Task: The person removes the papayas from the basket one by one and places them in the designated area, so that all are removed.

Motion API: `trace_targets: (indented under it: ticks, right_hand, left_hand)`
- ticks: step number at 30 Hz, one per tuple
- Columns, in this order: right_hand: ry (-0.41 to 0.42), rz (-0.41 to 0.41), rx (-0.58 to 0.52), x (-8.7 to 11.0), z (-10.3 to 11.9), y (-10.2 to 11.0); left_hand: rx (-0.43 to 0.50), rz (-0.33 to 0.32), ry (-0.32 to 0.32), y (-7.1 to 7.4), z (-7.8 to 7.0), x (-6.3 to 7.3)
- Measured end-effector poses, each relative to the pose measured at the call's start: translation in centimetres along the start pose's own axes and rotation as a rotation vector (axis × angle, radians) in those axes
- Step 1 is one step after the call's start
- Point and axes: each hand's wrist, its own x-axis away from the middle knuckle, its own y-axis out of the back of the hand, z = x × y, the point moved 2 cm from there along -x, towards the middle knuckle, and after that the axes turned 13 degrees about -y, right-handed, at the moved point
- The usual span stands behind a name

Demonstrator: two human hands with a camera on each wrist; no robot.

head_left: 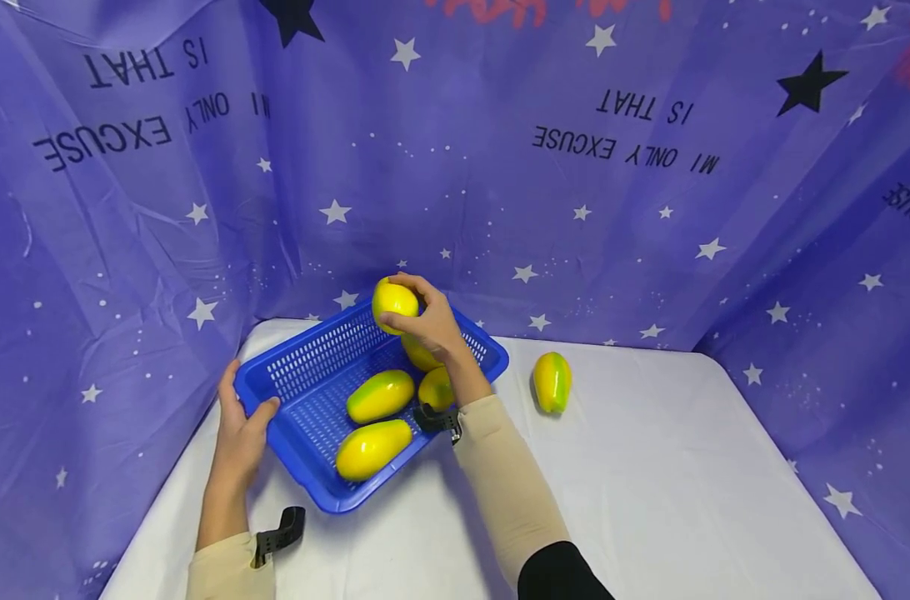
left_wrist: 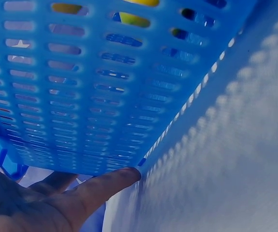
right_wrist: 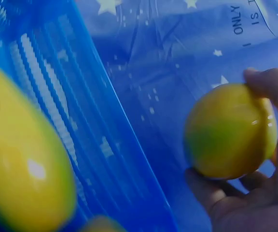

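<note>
My right hand (head_left: pixel 431 323) grips a yellow-green papaya (head_left: pixel 392 303) between thumb and fingers, above the far side of a blue plastic basket (head_left: pixel 305 421). In the right wrist view that papaya (right_wrist: pixel 226 133) is held just outside the basket wall (right_wrist: pixel 105 125). At the basket's left end, my left hand (head_left: pixel 239 429) holds the rim, thumb on top, fingers outside. The left wrist view shows the perforated basket (left_wrist: pixel 71 106) tilted, partly off the white surface. Several papayas lie inside, including a green-streaked one (head_left: pixel 381 396) and a yellower one (head_left: pixel 372 450); my right arm partly hides others.
One more papaya (head_left: pixel 552 382) lies on the white table (head_left: pixel 650 467), right of the basket. Purple cloth (head_left: pixel 485 200) with stars and lettering hangs behind and at both sides. The basket's far edge is close to the back cloth.
</note>
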Motion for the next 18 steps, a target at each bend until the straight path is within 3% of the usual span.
trace_targets:
  ticks: [7,18]
  right_hand:
    - [0.099,-0.032,-0.012,3.3,4.3,3.7]
    - [0.138,-0.178,0.065,6.7,4.2,9.6]
  left_hand:
    - [0.003,-0.002,-0.002,-0.1,0.0,-0.2]
    - [0.003,0.006,0.01,-0.2,0.1,-0.1]
